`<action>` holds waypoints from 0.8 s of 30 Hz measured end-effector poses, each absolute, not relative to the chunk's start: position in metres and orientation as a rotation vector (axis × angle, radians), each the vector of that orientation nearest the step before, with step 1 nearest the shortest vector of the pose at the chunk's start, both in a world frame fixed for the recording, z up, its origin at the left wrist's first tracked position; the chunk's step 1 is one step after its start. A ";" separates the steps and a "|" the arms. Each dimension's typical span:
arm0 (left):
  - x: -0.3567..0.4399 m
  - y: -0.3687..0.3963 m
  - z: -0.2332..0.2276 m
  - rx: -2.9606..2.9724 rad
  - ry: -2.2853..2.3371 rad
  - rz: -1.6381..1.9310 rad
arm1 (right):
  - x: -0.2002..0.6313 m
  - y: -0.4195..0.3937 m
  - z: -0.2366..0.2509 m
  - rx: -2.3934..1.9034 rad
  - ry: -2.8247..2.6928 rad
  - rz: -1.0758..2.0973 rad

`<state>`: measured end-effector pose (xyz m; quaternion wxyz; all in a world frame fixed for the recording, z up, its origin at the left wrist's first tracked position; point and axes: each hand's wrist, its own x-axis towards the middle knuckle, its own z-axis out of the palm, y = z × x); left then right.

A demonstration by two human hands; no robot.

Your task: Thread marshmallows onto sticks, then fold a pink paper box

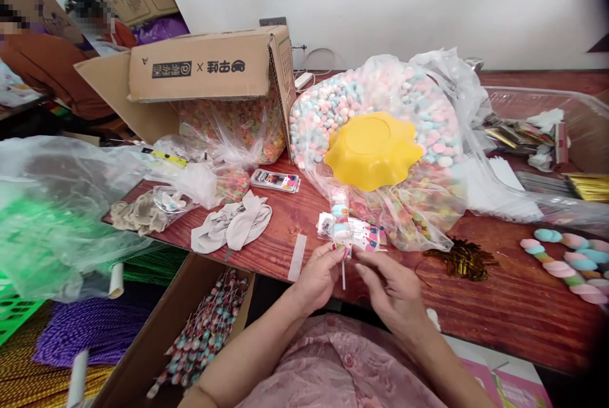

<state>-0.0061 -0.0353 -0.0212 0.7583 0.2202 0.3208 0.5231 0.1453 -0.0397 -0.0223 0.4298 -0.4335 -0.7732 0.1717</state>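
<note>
— What have you got in your grip right now?

— A pastel marshmallow skewer in a clear plastic sleeve (340, 221), standing nearly upright at the middle of the frame. My left hand (320, 276) is pinched shut on it at the bottom of the sleeve, where the thin white stick (343, 276) comes out. The stick hangs down between my two hands.

— And the other hand?

— My right hand (390, 287) sits just beside the left, fingers curled, its fingertips touching the sleeve's lower end from the right. Whether it truly clamps the sleeve I cannot tell.

— Where is the skewer relative to the bench?

— Above the near edge of the reddish-brown wooden bench (499, 306), the marshmallows rising above my thumbs. Right behind it lie small printed paper labels (368, 236), and behind those a big clear plastic bag of pink, blue and white marshmallows (419, 116) with a yellow scalloped plastic bowl (372, 149) lying upside down on it.

— Anything else near?

— Lower left of the frame, an open brown cardboard box of finished wrapped skewers (204, 332). Left of centre on the bench, crumpled white cloth gloves (233, 224). Right of my hands, a bunch of gold twist ties (459, 259), and at the right edge long twisted pastel marshmallow ropes (566, 262). Upper left, a printed cardboard carton (209, 65) over a bag of coloured sweets.
</note>
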 end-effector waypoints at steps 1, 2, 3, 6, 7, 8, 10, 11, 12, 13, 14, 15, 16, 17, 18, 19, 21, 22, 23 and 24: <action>-0.012 -0.035 -0.018 0.501 0.685 1.066 | 0.155 -0.035 -0.017 -1.043 -1.989 0.235; -0.017 -0.035 -0.015 0.522 0.663 0.963 | 0.164 -0.030 -0.011 -0.991 -2.053 0.045; -0.022 -0.036 -0.012 0.541 0.631 0.841 | 0.172 -0.025 -0.005 -0.921 -2.143 -0.095; -0.031 -0.039 -0.008 0.586 0.561 0.525 | 0.183 -0.014 0.011 -0.597 -2.499 -0.201; -0.032 -0.040 -0.008 0.618 0.573 0.456 | 0.184 -0.011 0.013 -0.500 -2.619 -0.163; -0.033 -0.041 -0.008 0.683 0.611 0.402 | 0.183 -0.009 0.014 -0.432 -2.731 -0.112; -0.034 -0.042 -0.010 0.980 0.736 0.333 | 0.180 -0.008 0.011 -0.402 -2.927 -0.004; -0.035 -0.043 -0.011 1.211 0.811 0.315 | 0.178 -0.008 0.008 -0.436 -3.005 0.054; -0.035 -0.044 -0.012 1.467 0.890 0.303 | 0.176 -0.008 0.005 -0.496 -3.062 0.123; -0.034 -0.045 -0.014 1.714 0.963 0.296 | 0.174 -0.008 0.002 -0.572 -3.097 0.204; -0.033 -0.045 -0.015 1.918 1.025 0.291 | 0.171 -0.008 0.001 -0.656 -3.116 0.292; -0.032 -0.045 -0.016 2.055 1.072 0.285 | 0.168 -0.007 0.001 -0.740 -3.127 0.377; -0.032 -0.045 -0.016 2.116 1.102 0.282 | 0.165 -0.006 0.003 -0.814 -3.134 0.444; -0.031 -0.043 -0.016 2.102 1.104 0.271 | 0.162 -0.005 0.005 -0.875 -3.144 0.485; -0.030 -0.040 -0.014 2.015 1.089 0.257 | 0.159 -0.003 0.009 -0.918 -3.155 0.502; -0.030 -0.037 -0.013 1.869 1.059 0.235 | 0.156 -0.002 0.012 -0.947 -3.168 0.496; -0.031 -0.030 -0.008 1.531 0.983 0.185 | 0.151 0.001 0.019 -0.975 -3.186 0.439; -0.032 -0.027 -0.006 1.410 0.949 0.178 | 0.150 0.002 0.021 -0.976 -3.195 0.413; -0.032 -0.025 -0.005 1.347 0.923 0.194 | 0.149 0.003 0.023 -0.975 -3.207 0.404; -0.033 -0.023 -0.005 1.331 0.904 0.236 | 0.149 0.005 0.025 -0.973 -3.215 0.408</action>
